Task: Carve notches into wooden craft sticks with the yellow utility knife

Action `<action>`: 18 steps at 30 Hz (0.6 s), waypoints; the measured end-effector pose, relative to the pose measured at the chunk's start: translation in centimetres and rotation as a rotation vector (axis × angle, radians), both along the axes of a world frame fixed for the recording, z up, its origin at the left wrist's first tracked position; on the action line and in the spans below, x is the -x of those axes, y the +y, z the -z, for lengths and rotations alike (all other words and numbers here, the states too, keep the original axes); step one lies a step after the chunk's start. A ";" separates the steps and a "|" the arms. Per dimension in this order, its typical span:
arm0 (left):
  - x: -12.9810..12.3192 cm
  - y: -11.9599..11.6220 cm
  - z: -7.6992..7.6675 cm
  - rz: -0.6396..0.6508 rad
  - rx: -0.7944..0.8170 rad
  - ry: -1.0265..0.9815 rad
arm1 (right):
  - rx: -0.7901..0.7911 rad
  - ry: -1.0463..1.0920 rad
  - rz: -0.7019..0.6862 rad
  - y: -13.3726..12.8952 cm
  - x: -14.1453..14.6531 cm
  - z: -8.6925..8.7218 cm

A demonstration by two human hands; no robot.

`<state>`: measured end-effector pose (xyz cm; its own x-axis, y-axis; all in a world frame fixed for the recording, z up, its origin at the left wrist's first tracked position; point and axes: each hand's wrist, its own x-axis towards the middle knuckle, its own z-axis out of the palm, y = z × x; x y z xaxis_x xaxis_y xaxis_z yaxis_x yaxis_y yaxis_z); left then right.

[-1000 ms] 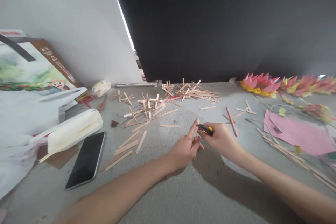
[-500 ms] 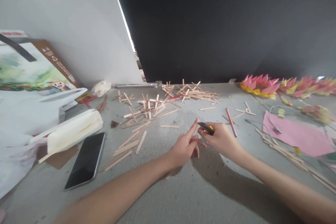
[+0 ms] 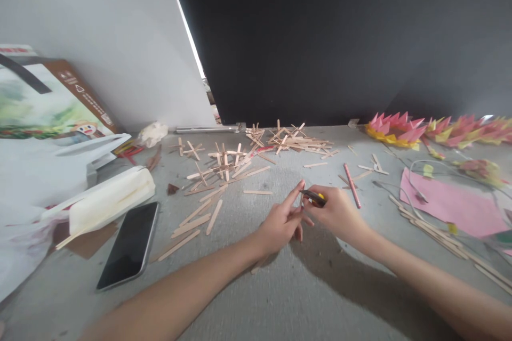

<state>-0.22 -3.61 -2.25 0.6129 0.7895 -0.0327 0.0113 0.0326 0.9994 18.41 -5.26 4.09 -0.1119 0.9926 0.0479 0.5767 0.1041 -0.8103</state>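
Near the middle of the grey table [image 3: 256, 298], my left hand [image 3: 283, 220] pinches a small wooden stick [image 3: 302, 195] upright between index finger and thumb. My right hand [image 3: 336, 209] is closed round a black and yellow craft knife [image 3: 314, 197], its blade end against or very near the stick. The two hands almost touch. Beyond them, loose wooden sticks [image 3: 258, 192] and a pile of crossed sticks [image 3: 306, 143] lie on the table. Just right of my right hand is a red patterned pen-like rod [image 3: 352, 185].
A phone [image 3: 128, 245], white plastic bag [image 3: 36, 181] and cream packet [image 3: 112, 200] lie at left. Pink-yellow paper crowns [image 3: 396, 130], a pink sheet [image 3: 452, 205], a cable and long sticks [image 3: 432, 232] lie at right. A black panel [image 3: 320, 37] stands behind.
The knife in my right hand has tilted and shifted slightly down, and the stick in my left hand now shows more clearly. The camera view has moved a little.
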 end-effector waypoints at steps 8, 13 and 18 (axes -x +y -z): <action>0.0 -0.2 -0.6 0.007 -0.020 0.005 | -0.001 0.047 0.022 -0.1 0.1 0.4; 0.0 -0.2 -0.9 0.002 -0.037 0.018 | -0.018 0.065 0.024 0.0 0.1 0.3; 0.0 0.0 -0.6 0.025 -0.076 0.033 | -0.003 0.073 0.026 -0.1 0.2 0.2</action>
